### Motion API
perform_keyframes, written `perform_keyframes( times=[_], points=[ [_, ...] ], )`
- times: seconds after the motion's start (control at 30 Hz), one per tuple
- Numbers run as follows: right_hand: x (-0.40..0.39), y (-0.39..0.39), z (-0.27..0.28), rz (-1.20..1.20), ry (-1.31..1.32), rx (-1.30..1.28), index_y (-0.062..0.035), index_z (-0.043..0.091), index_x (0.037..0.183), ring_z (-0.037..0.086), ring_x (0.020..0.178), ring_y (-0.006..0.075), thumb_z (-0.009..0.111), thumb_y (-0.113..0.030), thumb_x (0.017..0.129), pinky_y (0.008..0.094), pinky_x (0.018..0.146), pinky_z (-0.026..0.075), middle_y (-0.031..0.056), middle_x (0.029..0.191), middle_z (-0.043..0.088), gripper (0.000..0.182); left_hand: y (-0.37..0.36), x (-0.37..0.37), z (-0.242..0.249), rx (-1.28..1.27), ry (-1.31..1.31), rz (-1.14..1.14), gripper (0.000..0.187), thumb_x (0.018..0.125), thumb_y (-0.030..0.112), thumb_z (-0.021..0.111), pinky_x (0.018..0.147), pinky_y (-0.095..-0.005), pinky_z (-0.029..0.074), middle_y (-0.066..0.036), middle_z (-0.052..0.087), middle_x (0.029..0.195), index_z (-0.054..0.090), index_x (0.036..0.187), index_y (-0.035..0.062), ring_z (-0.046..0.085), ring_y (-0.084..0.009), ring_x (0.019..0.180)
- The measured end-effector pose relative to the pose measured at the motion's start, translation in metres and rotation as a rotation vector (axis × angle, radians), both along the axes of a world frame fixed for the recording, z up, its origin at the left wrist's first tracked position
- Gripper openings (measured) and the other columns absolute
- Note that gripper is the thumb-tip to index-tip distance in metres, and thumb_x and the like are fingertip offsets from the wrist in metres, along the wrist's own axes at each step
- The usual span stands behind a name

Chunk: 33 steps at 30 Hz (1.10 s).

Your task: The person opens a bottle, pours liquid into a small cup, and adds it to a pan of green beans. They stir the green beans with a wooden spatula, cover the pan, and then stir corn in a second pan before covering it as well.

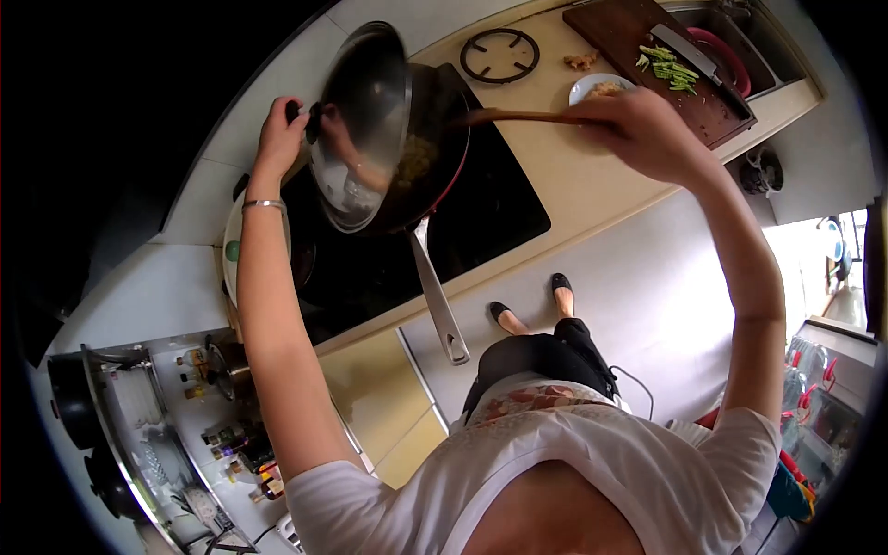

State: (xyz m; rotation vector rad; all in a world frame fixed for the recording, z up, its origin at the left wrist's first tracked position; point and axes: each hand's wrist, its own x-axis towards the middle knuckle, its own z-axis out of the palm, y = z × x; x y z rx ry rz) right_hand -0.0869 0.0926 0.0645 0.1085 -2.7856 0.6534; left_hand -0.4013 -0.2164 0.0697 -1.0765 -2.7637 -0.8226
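Note:
My left hand grips the black knob of a glass lid, which is tilted up over the left part of a wok. The wok is on the black cooktop, its metal handle pointing toward me. Food lies inside, partly seen through the glass. My right hand is closed round a wooden spatula that reaches left to the wok; its far end is blurred. Just beyond the right hand is a white bowl with food in it.
A cutting board holds a cleaver and chopped green vegetables, beside the sink. Ginger and a round burner grate lie on the counter. Bottles stand at lower left.

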Motion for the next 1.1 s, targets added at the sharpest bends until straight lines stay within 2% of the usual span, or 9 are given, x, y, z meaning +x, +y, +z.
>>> perform_keyframes(
  times=[0.07,0.17,0.23,0.33,0.5,0.7,0.8,1.0,1.1],
  points=[
    [-0.032,-0.020,0.006,0.022,-0.106,0.090,-0.0128,0.061,0.090,0.056,0.070,0.0233,0.054,-0.014,0.073,0.0335,0.060,0.042,0.0069,0.072,0.059,0.018,-0.008,0.002,0.005,0.031,-0.059,0.093,0.023,0.076,0.010,0.053,0.067,-0.0276,0.041,-0.009,0.052,0.080,0.046,0.096,0.0046,0.051,-0.0198,0.075],
    [-0.070,-0.040,0.007,0.110,-0.158,0.214,-0.0149,0.063,0.084,0.056,0.069,0.0228,0.054,-0.016,0.071,0.0337,0.059,0.042,0.0056,0.070,0.058,0.015,-0.017,0.013,0.012,0.276,-0.316,0.190,0.021,0.078,0.011,0.052,0.062,-0.0203,0.038,-0.001,0.048,0.077,0.046,0.097,0.0062,0.045,-0.0088,0.069],
    [-0.088,-0.054,0.010,0.184,-0.316,0.383,-0.0130,0.063,0.079,0.057,0.072,0.0239,0.052,-0.014,0.069,0.0342,0.061,0.043,0.0069,0.072,0.059,0.015,-0.019,0.018,0.012,0.347,-0.303,0.174,0.021,0.078,0.011,0.053,0.060,-0.0200,0.037,-0.001,0.048,0.077,0.046,0.097,0.0063,0.044,-0.0087,0.067],
    [-0.103,-0.077,-0.002,0.226,-0.308,0.498,-0.0096,0.062,0.075,0.057,0.073,0.0262,0.051,-0.010,0.066,0.0349,0.062,0.044,0.0092,0.073,0.059,0.014,-0.027,0.019,0.012,0.418,-0.317,0.148,0.022,0.078,0.011,0.053,0.058,-0.0186,0.035,0.000,0.047,0.077,0.046,0.098,0.0059,0.041,-0.0073,0.062],
    [-0.140,-0.092,-0.035,0.113,-0.229,0.271,-0.0102,0.062,0.080,0.058,0.077,0.0252,0.050,-0.009,0.067,0.0330,0.062,0.046,0.0089,0.077,0.060,0.018,-0.025,0.032,0.018,0.482,-0.315,0.198,0.021,0.079,0.009,0.051,0.057,-0.0204,0.035,-0.002,0.048,0.077,0.045,0.098,0.0015,0.044,-0.0092,0.065],
    [-0.180,-0.117,-0.068,0.100,-0.127,0.192,-0.0101,0.062,0.080,0.058,0.077,0.0257,0.047,-0.007,0.068,0.0334,0.063,0.046,0.0097,0.077,0.060,0.020,-0.032,0.024,0.017,0.514,-0.346,0.152,0.022,0.080,0.009,0.049,0.061,-0.0211,0.035,-0.003,0.049,0.078,0.044,0.100,0.0007,0.045,-0.0102,0.068],
    [-0.160,-0.107,-0.067,0.141,-0.168,0.270,-0.0095,0.063,0.079,0.058,0.077,0.0262,0.048,-0.007,0.068,0.0339,0.063,0.045,0.0106,0.076,0.060,0.018,-0.029,0.027,0.018,0.517,-0.348,0.132,0.023,0.080,0.008,0.048,0.062,-0.0211,0.034,-0.003,0.049,0.078,0.043,0.101,0.0006,0.044,-0.0098,0.068],
    [-0.091,-0.072,0.002,0.200,-0.281,0.265,-0.0076,0.062,0.077,0.058,0.078,0.0269,0.051,-0.010,0.066,0.0345,0.064,0.045,0.0130,0.078,0.060,0.016,-0.019,0.027,0.013,0.513,-0.356,0.122,0.020,0.078,0.008,0.051,0.058,-0.0186,0.034,0.001,0.046,0.079,0.046,0.097,0.0027,0.040,-0.0065,0.065],
    [-0.085,-0.082,0.005,0.223,-0.319,0.267,-0.0077,0.062,0.077,0.057,0.078,0.0267,0.051,-0.012,0.066,0.0347,0.064,0.044,0.0125,0.078,0.060,0.016,-0.018,0.021,0.010,0.484,-0.338,0.122,0.022,0.080,0.009,0.049,0.060,-0.0200,0.033,-0.002,0.049,0.082,0.045,0.100,0.0013,0.044,-0.0088,0.069]
  ],
)
